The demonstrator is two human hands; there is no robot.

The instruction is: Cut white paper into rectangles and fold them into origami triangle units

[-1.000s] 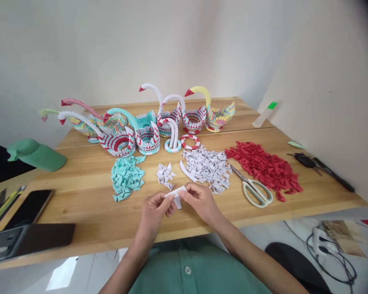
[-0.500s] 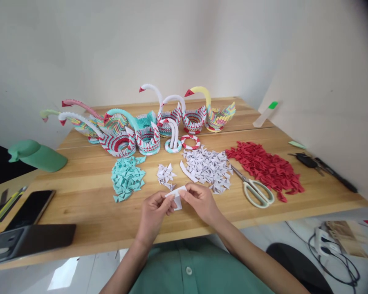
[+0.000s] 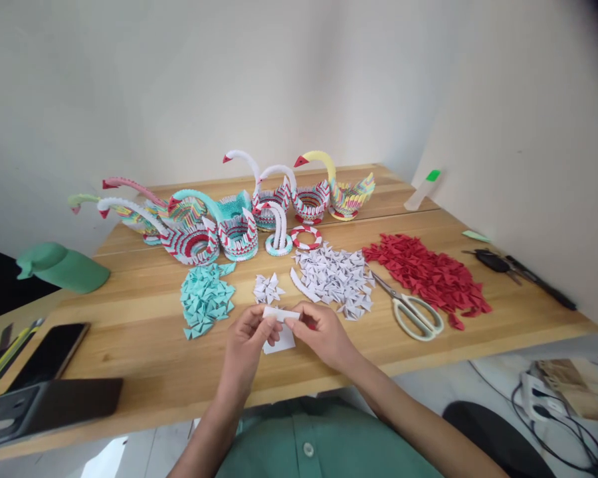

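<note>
Between my hands, a small folded strip of white paper point(image 3: 282, 314) is held level by its two ends. My left hand point(image 3: 249, 337) pinches the left end with thumb and fingers. At the other end, my right hand point(image 3: 325, 333) grips it the same way. Just below lies a flat white paper piece point(image 3: 281, 341), partly covered by my left fingers. Beyond my hands sits a small cluster of folded white paper triangles point(image 3: 268, 289). A larger pile of white triangles point(image 3: 336, 279) spreads to its right, with a curved white chain point(image 3: 303, 287) at its edge.
Teal triangles point(image 3: 206, 299) lie left, red triangles point(image 3: 428, 275) right, beside scissors point(image 3: 416, 317). Several paper swans, including a yellow-necked swan point(image 3: 351, 199), stand behind with a red-and-white ring point(image 3: 306, 238). A phone point(image 3: 50, 355), black stand point(image 3: 64, 401) and green bottle point(image 3: 64, 267) occupy the left.
The white strip has turned from tilted to level between my fingers. More of the white paper piece beneath my hands now shows. The view has shifted slightly.
</note>
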